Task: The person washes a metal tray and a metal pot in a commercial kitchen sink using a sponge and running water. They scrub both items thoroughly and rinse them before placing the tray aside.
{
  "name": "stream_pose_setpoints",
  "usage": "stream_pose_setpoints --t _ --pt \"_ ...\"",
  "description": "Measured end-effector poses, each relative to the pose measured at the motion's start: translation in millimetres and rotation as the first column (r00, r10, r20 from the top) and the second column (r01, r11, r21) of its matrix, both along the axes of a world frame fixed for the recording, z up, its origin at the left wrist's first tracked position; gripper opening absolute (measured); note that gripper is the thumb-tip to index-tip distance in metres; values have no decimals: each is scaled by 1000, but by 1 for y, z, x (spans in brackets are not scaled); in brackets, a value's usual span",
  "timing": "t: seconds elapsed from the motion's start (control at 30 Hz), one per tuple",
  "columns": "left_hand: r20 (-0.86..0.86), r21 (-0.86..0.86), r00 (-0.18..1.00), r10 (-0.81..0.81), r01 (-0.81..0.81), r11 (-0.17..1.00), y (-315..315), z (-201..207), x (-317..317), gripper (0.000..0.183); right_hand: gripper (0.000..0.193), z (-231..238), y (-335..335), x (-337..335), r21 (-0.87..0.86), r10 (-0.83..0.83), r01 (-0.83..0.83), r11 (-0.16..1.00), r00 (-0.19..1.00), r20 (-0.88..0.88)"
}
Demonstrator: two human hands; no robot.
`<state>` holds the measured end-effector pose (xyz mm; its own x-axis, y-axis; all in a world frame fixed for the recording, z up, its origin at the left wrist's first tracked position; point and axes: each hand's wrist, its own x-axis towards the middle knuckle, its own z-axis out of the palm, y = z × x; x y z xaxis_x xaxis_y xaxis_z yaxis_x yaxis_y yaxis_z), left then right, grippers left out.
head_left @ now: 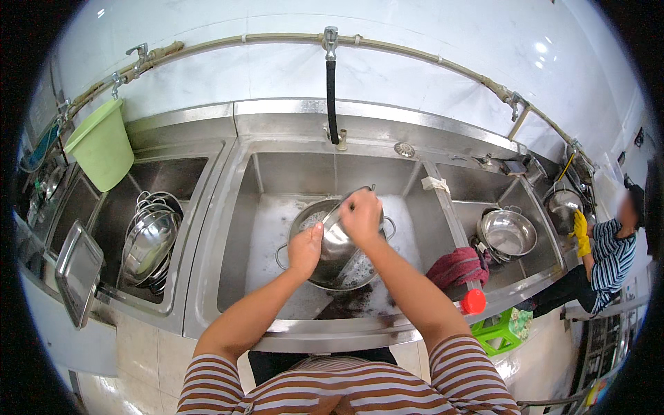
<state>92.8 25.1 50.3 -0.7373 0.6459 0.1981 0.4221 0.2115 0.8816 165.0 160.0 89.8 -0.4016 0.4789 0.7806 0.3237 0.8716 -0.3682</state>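
My left hand (306, 249) grips the near left edge of a shiny round metal piece (337, 243), a lid or shallow bowl, tilted toward me. Across its upper edge my right hand (361, 216) is closed and slightly blurred. A small dark bit shows at those fingers, but what they hold is hidden. Directly beneath is a wide metal pot (326, 282) with two loop handles and suds inside. The pot sits among white foam in the middle steel sink (297, 173).
Stacked metal bowls (149, 238) fill the left basin, near a green bucket (104, 149) and tray (78, 273). A black hose (332, 104) hangs behind. Right: maroon cloth (460, 268), red cap (474, 302), metal pots (508, 234), green stool (505, 332), a yellow-gloved person (612, 256).
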Motion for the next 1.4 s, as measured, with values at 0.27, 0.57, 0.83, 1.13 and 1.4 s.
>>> stream_pose_setpoints --t 0.27,0.57,0.83,1.13,1.4 --pt "-24 -34 997 -71 70 997 -1 3 8 49 9 0 15 19 -218 -149 144 965 989 -4" --pt "46 -21 997 -60 61 998 1 5 5 47 9 -12 50 17 -284 -52 36 958 997 -49" --pt "8 -67 1000 4 -3 998 -3 -1 -6 49 9 0 -32 4 8 71 -71 997 995 70" --pt "116 106 991 -67 55 993 4 -6 -5 46 12 -12 71 17 -526 -202 179 832 979 14" --pt "235 146 968 -87 54 988 4 -35 -21 46 12 11 -24 11 -18 211 -210 977 973 91"
